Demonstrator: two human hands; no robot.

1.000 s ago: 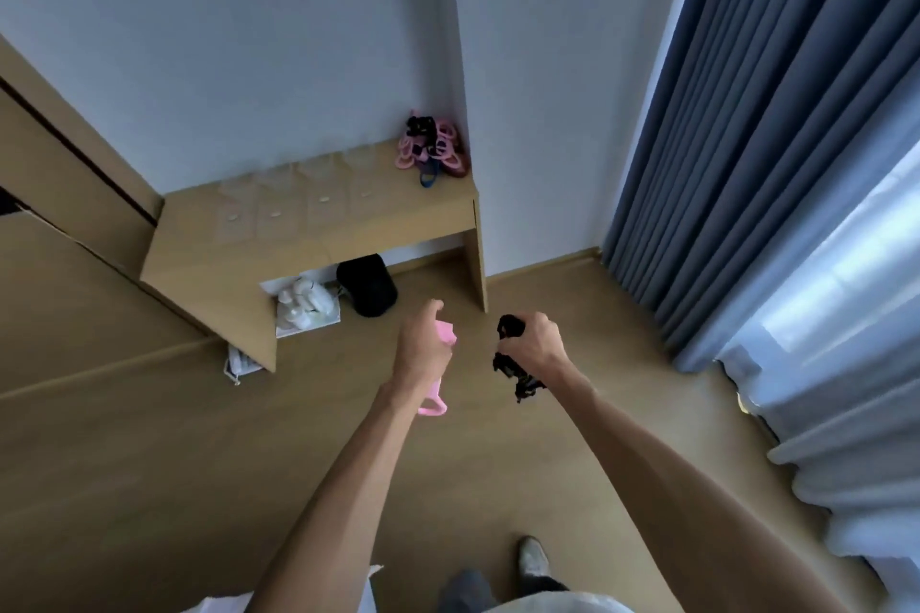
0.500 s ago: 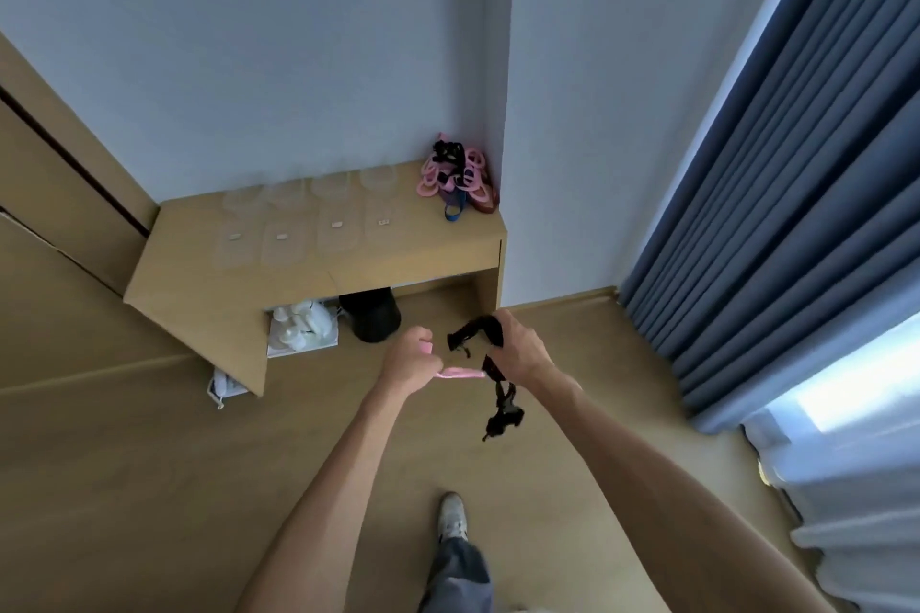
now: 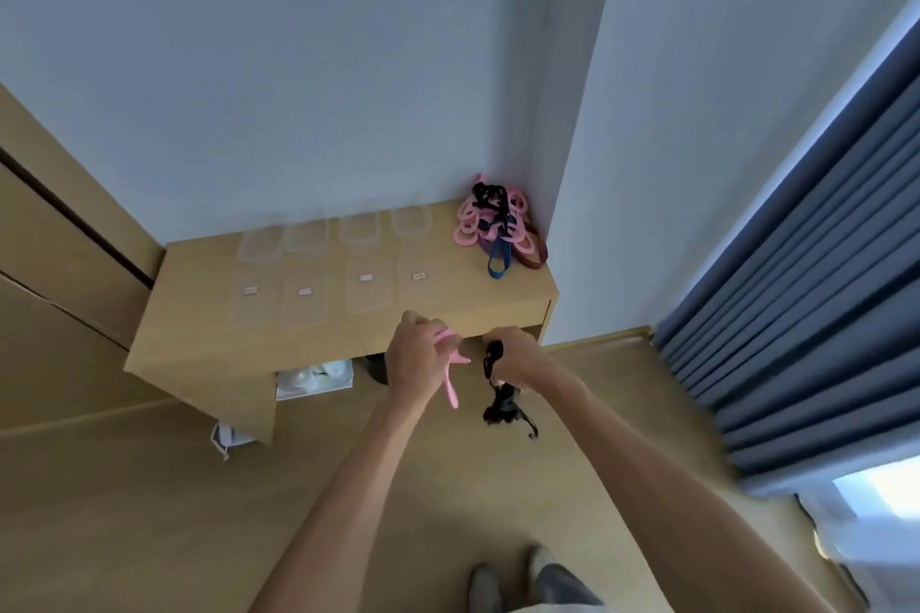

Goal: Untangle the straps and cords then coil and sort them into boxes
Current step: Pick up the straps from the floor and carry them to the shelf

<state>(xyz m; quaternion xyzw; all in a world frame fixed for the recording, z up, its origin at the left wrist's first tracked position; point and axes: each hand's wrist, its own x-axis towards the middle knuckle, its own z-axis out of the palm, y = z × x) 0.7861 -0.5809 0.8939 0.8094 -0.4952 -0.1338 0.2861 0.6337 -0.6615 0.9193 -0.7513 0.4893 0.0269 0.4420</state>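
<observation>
My left hand [image 3: 415, 358] grips a pink strap [image 3: 450, 376] whose loose end hangs down. A black strap [image 3: 500, 401] with buckles dangles from my right hand [image 3: 517, 356], which is curled round its top. Both hands are held side by side in front of the wooden table [image 3: 199, 343]. A tangled pile of pink, black, blue and dark red straps [image 3: 498, 229] lies on the table's far right corner. Several clear plastic boxes [image 3: 358, 229] stand in a row at the back, with their lids [image 3: 303, 306] laid flat in front.
A white tray of cups [image 3: 313, 376] and a dark object sit under the table. Grey-blue curtains [image 3: 796, 314] hang at the right over a bright window. Wooden panelling runs along the left. My feet [image 3: 513, 582] stand on the wooden floor.
I have walked closer to the table. My hands have drawn slightly apart, so the pink strap now hangs from the left hand and the black one from the right.
</observation>
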